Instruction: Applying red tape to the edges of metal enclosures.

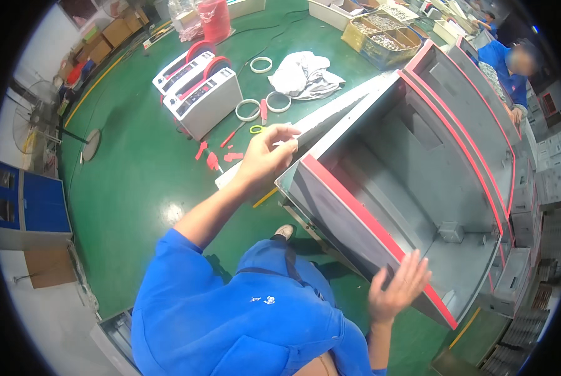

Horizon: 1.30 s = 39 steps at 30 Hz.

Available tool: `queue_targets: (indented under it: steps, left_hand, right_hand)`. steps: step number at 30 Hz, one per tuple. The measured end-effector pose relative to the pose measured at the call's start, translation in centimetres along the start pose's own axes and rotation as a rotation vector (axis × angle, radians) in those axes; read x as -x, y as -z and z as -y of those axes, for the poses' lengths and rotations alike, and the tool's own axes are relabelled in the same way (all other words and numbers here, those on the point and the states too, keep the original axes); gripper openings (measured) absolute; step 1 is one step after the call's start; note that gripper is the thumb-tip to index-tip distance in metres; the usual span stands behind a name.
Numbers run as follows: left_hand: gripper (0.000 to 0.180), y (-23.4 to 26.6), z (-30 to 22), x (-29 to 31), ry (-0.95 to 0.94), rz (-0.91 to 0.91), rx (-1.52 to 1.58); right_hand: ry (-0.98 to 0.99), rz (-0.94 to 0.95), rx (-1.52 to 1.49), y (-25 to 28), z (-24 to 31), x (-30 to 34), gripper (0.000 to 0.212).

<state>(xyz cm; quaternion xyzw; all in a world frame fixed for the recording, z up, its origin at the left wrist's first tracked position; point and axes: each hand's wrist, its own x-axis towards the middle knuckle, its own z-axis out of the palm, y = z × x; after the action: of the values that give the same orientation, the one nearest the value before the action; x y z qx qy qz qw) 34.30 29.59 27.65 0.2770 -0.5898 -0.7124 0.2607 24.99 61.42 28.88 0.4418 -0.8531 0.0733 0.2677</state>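
Blue shirt lay nearest, 7 o'clock. Grey cabinet stood at 3; right hand spread over red edging, 4. Left hand curled, 12; any pinch unclear. Even palm pressure seemed wisest.

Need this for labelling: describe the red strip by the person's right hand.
Find the open grey metal cabinet. The red strip runs along its near rim, overlapped by the right hand. It's the red strip closest to the camera wearer's blue shirt.
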Motion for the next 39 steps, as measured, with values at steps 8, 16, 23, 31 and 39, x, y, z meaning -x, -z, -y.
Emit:
queue_targets:
  steps: [8,16,23,31,39]
  left_hand:
    - [0.019,-1.5,1.1,1.3,-0.278,-0.168,-0.029]
    - [0.023,-1.1,1.0,-0.3,-0.915,0.099,-0.357]
    - [0.024,-2.9,-1.1,-2.6,-1.131,0.549,-0.47]
    - [0.038,-4.0,-1.9,-3.2,-1.082,0.678,-0.349]
    - [0.044,-5.4,-4.1,-5.7,-0.803,0.819,-0.475]
  right_hand:
    - [0.192,-0.044,-0.245,-2.8,10.7,-9.7,0.041]
    - [0.224,-0.131,-0.374,-4.5,12.7,-11.9,0.04]
    - [0.072,-0.145,-0.279,-1.8,6.8,-7.3,0.033]
    - [-0.37,-0.036,0.097,4.5,-6.1,6.5,0.039]
    - [-0.985,-0.388,0.077,5.4,-15.8,12.4,0.036]
